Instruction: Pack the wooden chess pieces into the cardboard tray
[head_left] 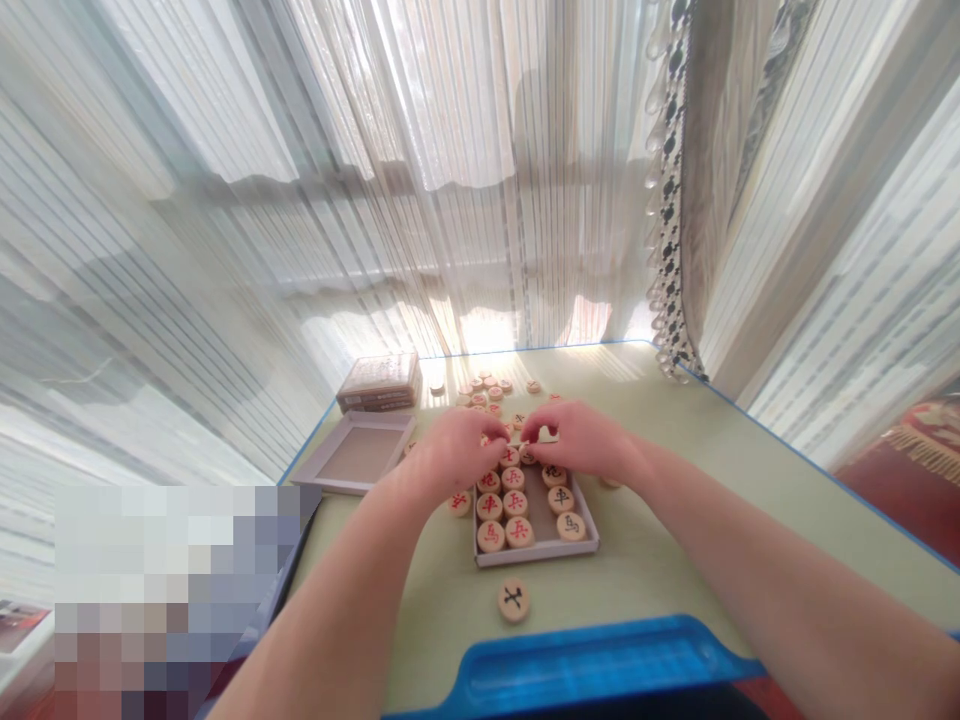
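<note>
A shallow cardboard box (536, 553) holds round wooden Chinese chess pieces. Red-marked ones, such as the soldier piece (519, 531), fill two columns on its left. Black-marked ones, such as the horse piece (571, 526), line its right side, leaving a bare strip of box floor between. My left hand (463, 450) curls over the far left part of the box, fingers bent and pressed together; what they grip is partly hidden. My right hand (581, 437) pinches a black-marked chess piece (528, 454) at the far end, beside a red-marked piece (509, 456).
More pieces lie scattered toward the window behind my hands, one red piece (460, 503) left of the box. A black-marked piece (514, 600) lies in front. The box lid (360, 450) and stacked boxes (379, 380) are at left. A blue handle (592, 655) edges the table nearest me.
</note>
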